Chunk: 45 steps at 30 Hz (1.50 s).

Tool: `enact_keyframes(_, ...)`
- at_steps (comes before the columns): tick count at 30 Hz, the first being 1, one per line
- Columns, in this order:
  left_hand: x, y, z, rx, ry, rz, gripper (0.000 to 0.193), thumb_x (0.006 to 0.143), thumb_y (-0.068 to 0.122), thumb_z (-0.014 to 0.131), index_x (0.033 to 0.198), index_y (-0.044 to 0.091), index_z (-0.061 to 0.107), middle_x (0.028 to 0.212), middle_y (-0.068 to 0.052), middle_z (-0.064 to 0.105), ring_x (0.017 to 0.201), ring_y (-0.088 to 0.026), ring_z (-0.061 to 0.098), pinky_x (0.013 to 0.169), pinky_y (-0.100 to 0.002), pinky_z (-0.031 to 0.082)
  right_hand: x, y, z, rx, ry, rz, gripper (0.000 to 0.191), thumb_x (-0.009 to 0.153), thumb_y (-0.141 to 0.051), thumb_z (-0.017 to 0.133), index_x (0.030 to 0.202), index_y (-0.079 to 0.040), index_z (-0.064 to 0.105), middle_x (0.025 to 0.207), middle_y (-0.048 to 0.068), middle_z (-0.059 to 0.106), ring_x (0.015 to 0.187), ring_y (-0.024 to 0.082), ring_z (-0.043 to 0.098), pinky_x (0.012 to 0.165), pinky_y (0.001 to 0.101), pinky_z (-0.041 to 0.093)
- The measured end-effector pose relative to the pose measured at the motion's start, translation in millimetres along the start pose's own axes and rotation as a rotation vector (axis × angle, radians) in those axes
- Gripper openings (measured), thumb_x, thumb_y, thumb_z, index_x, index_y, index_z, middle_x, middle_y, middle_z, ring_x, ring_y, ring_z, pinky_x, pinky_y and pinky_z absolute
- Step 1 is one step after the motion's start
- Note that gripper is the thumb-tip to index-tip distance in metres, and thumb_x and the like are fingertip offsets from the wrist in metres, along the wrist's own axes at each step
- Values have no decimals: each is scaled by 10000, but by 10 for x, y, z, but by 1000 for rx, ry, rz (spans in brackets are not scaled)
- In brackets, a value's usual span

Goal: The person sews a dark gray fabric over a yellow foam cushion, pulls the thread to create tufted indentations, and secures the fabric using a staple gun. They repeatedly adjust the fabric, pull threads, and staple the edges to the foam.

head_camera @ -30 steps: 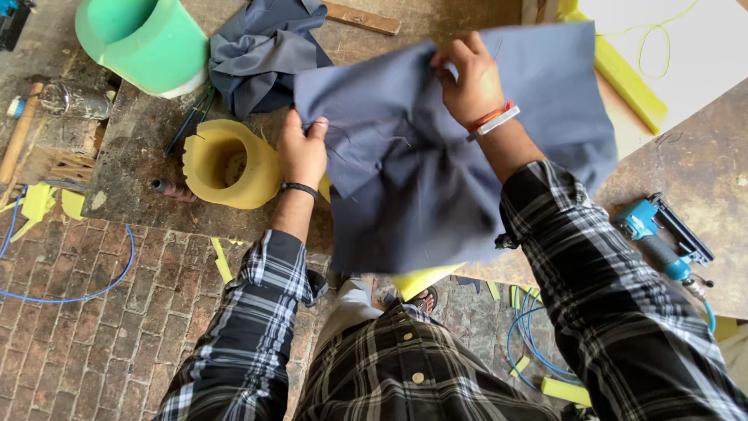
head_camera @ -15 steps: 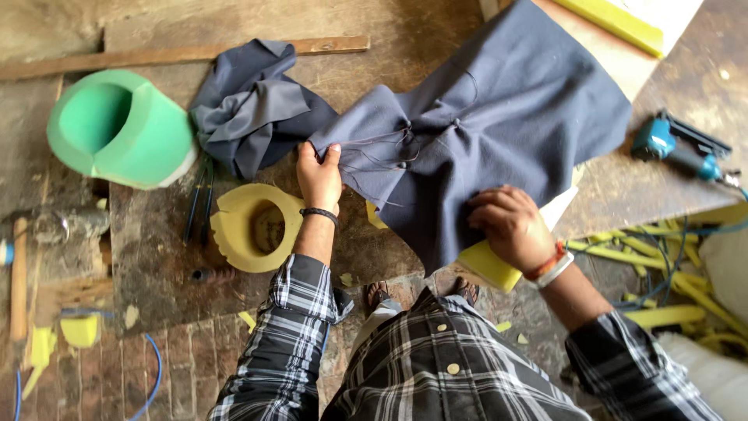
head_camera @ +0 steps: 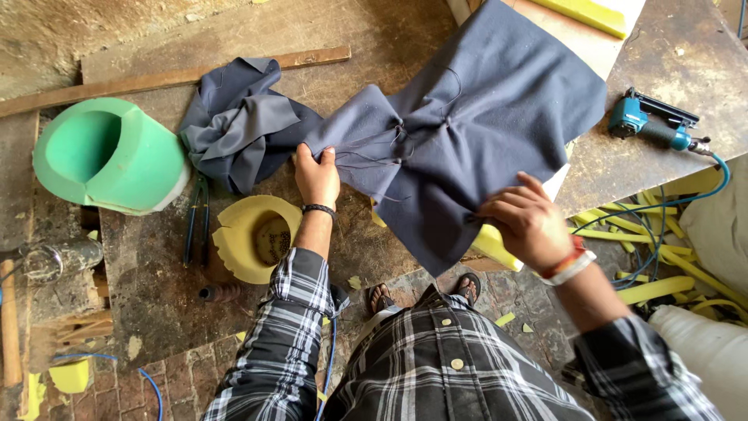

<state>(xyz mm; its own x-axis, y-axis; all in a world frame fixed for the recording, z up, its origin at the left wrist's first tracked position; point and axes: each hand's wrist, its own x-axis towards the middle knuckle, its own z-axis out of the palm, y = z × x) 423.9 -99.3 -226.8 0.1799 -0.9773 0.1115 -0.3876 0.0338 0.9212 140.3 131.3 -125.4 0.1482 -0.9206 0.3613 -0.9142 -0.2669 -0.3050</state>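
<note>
A large dark grey cloth (head_camera: 475, 117) lies spread over a yellow foam block (head_camera: 499, 243) on the worn workbench (head_camera: 374, 47). My left hand (head_camera: 315, 175) pinches the cloth's left corner. My right hand (head_camera: 526, 222) grips its near edge, just above the foam's corner. The cloth is gathered into folds at its middle. A second crumpled grey cloth (head_camera: 241, 125) sits to the left of my left hand.
A green foam shell (head_camera: 109, 156) rests at the left. A yellow foam ring (head_camera: 253, 238) and pliers (head_camera: 195, 222) lie near my left arm. A blue pneumatic stapler (head_camera: 650, 125) with hose sits at right, above yellow foam offcuts (head_camera: 654, 288). A wooden strip (head_camera: 179, 74) runs along the back.
The cloth has been lowered and spread rightward over the foam. My right hand has dropped from the cloth's top to its near edge. My left hand has stayed on the left corner.
</note>
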Motion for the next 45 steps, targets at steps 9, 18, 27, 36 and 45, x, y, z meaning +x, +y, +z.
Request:
enact_keyframes(9, -271, -168, -445, 405, -351, -259, 492, 833, 310, 713, 1256, 94, 583, 925, -105, 771, 805, -297, 774, 788, -415, 574, -5, 143, -453, 99, -374, -17, 251, 716, -191, 796, 963, -144, 803, 975, 45, 760, 957, 277, 685, 974, 428, 492)
enact_keyframes(18, 252, -669, -1673, 873, -390, -344, 275, 908, 238, 667, 1125, 128, 795, 1108, -137, 740, 984, -304, 700, 891, -416, 558, 565, -552, 41, 432, -157, -142, 129, 801, -57, 740, 930, -51, 745, 947, 94, 743, 867, 261, 722, 789, 354, 570)
enact_keyframes(27, 307, -1154, -1306, 966, -417, -136, 317, 994, 212, 521, 1209, 116, 734, 1265, -198, 679, 1182, -377, 648, 1009, -471, 514, 791, -1051, 347, 515, -176, -212, 154, 773, -30, 753, 926, -41, 753, 938, 85, 744, 870, 252, 734, 782, 348, 579)
enact_keyframes(36, 312, -1171, -1368, 993, -443, -227, 317, 1004, 198, 508, 1189, 87, 740, 1238, -229, 684, 1159, -390, 659, 985, -481, 532, 682, -1056, 388, 533, -199, -93, 123, 822, -43, 751, 945, -37, 758, 929, 94, 750, 828, 240, 748, 729, 331, 592)
enact_keyframes(45, -30, -229, -1655, 45, -416, -310, 141, 869, 167, 773, 971, 70, 775, 891, -74, 772, 684, -144, 718, 601, -276, 592, 536, -923, 455, 730, -80, 227, 181, 879, -63, 756, 1048, -1, 732, 988, 68, 779, 866, 113, 757, 748, 265, 603)
